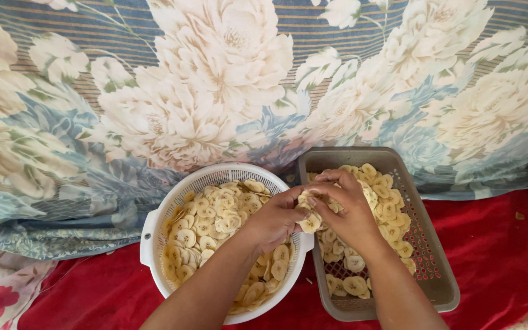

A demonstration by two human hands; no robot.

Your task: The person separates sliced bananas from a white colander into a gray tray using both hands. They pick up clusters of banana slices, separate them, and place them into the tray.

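Pinching together over the seam between two containers, both hands meet: left hand [274,219] curled, fingers narrow around a small stack of pale banana slices [308,214]; right hand [349,211] closed over the same clump from the other side, fingertips touching it. Clump sits above the rim where the white round colander [154,223] meets the grey rectangular basket [441,275]. Colander well filled with slices; basket holds a thinner scatter, mesh bottom showing near its close end. Both rest on a red cloth [490,256]. Behind, a large floral fabric [215,91], blue and cream, bunched along the back. Forearms cut off at bottom edge; how many slices are held is hard to tell.
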